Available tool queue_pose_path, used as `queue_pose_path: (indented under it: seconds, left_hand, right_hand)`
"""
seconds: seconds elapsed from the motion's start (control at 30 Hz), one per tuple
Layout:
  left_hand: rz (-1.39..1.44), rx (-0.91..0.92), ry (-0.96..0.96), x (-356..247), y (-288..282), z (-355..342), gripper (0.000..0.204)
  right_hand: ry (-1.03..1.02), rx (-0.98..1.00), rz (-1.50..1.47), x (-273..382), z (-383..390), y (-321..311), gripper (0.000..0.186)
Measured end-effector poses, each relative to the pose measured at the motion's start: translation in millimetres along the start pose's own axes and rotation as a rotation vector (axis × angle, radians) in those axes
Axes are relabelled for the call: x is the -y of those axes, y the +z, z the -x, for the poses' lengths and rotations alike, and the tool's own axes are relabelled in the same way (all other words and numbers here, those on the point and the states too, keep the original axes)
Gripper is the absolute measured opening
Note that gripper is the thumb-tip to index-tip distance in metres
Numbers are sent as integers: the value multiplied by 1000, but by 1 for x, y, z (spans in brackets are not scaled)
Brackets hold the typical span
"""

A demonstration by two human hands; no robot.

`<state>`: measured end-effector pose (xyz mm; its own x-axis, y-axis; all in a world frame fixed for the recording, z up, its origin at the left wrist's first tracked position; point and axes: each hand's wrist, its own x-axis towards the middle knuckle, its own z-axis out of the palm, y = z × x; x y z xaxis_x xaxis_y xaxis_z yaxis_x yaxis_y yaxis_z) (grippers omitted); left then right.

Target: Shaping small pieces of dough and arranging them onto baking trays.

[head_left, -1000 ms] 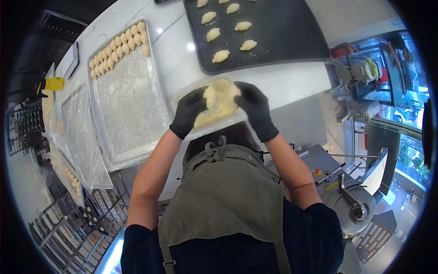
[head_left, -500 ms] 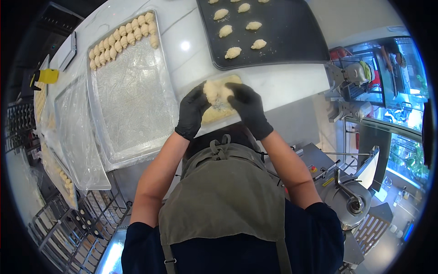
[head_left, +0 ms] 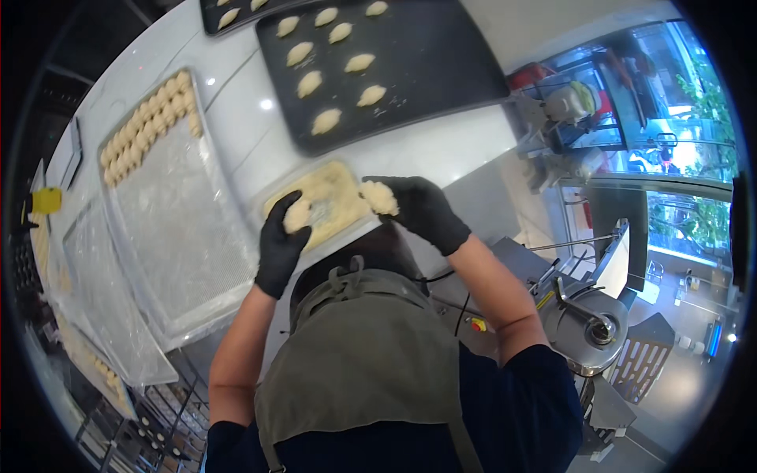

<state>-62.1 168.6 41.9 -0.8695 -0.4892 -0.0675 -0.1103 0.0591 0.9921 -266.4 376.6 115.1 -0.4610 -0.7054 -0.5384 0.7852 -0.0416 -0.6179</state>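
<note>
My left hand (head_left: 277, 251), in a black glove, is closed on a crumb-coated dough roll (head_left: 298, 215) at the left side of a shallow clear container. Yellowish crumbs (head_left: 337, 183) fill that container, with a barer patch near its middle. In my black-gloved right hand (head_left: 427, 213) is a second crumb-coated dough roll (head_left: 381, 198), held at the container's right edge. Beyond the container lies a black baking tray (head_left: 430, 71) with several coated rolls spaced apart, one of them a near roll (head_left: 326, 121).
To the left stands a plastic-covered perforated tray (head_left: 189, 229), with uncoated shaped dough pieces (head_left: 150, 126) in rows at its far end. A second black tray (head_left: 213, 20) is at the far left. A mixer-like metal machine (head_left: 587, 323) stands to my right, beyond the counter.
My hands have moved apart, each carrying a dough roll: the left to the container's left side, the right to its right edge. The whole view has shifted and tilted.
</note>
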Motion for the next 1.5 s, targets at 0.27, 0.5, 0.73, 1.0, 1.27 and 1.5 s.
queue_pose_path:
  seconds: [0.27, 0.5, 0.73, 1.0, 1.27, 1.5]
  left_hand:
    - [-202, 63, 28, -81, 85, -166, 49]
    - [-536, -128, 179, -9, 189, -382, 44]
    - [-1167, 55, 197, -23, 224, -392, 43]
    - [-1099, -390, 434, -65, 195, -304, 40]
    - [-539, -1121, -507, 11, -116, -141, 42]
    - [-576, -642, -464, 47, -181, -217, 55]
  right_hand:
    - [-75, 42, 885, 184, -95, -131, 43]
    - [-138, 536, 1453, 225, -201, -140, 33]
    - [-511, 254, 1681, 276, -223, -187, 32]
    - [-606, 383, 1696, 328, -388, -126, 62]
    - [-1192, 385, 1766, 262, -371, -51, 49]
    - [-1221, 618, 1424, 120, -305, 139, 28]
